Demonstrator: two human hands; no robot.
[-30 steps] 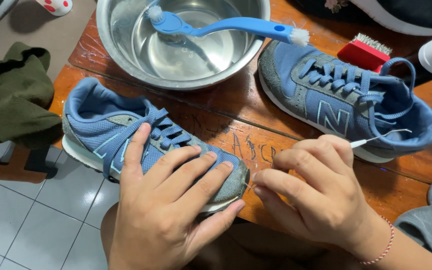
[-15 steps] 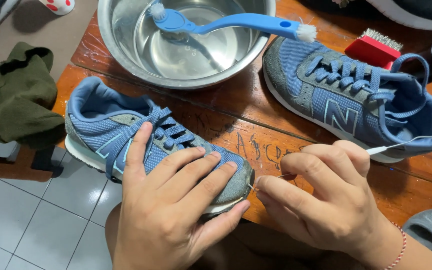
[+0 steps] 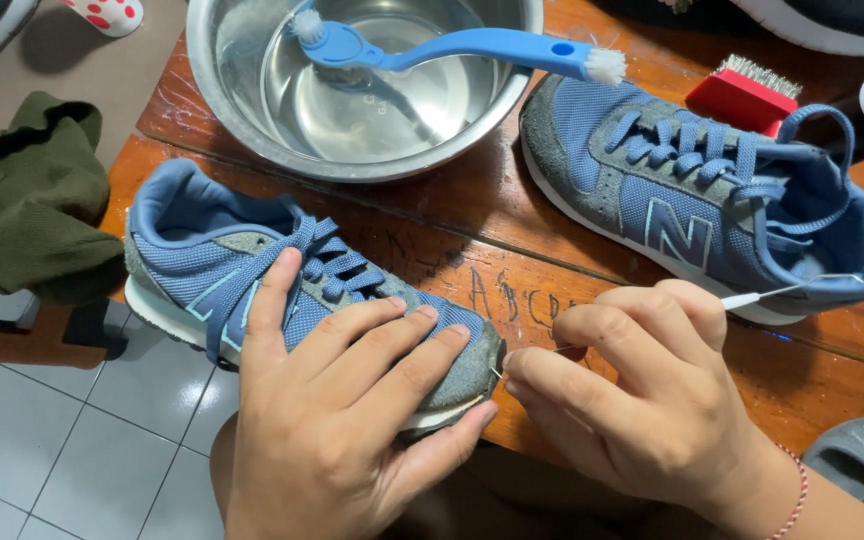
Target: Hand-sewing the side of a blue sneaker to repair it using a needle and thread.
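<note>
Needle at the toe of the near blue sneaker [image 3: 292, 285], on the desk's [image 3: 432, 235] near edge.

The stitching looks mid-way: thread [image 3: 802, 287] trails right, toe seam unfinished. The left hand [image 3: 352, 420] lies spread over the toe, pressing it down; the right hand [image 3: 642, 400] pinches a thin needle [image 3: 532, 355] at the sole edge. The second sneaker [image 3: 692, 200] and steel bowl [image 3: 252, 110] sit farther off.

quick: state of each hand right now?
Left hand: open, pressed flat over the near blue shoe.
Right hand: fingers pinched on a thin needle-like tool at the toe.
</note>
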